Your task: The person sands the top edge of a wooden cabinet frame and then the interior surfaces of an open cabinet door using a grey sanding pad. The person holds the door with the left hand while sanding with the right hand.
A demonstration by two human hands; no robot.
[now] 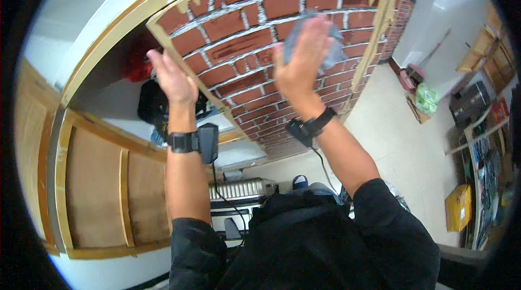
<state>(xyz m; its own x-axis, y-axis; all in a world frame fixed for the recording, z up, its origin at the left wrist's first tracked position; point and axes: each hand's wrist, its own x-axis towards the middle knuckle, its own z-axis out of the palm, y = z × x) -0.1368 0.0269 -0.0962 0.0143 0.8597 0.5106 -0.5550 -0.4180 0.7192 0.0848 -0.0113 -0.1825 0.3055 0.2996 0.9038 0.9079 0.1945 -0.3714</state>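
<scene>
A panel with a brick pattern (244, 46), edged in tan wood, stands before me. Against its upper right part, my right hand (301, 56) presses a grey-blue cloth (336, 48), its palm flat and the hand slightly blurred. My left hand (175, 78) is at the panel's left wooden edge, its fingers raised and apart; the palm seems to rest against the edge. Both wrists carry black straps with small devices and cables.
Left of the panel is an open cupboard space holding a black bag (150, 100) and a red item (140, 64). A wooden door (97, 184) stands lower left. A metal ribbed object (242, 189) lies below. Along the right are a green plastic bag (426, 99), a yellow box (458, 208) and a rack (474, 176).
</scene>
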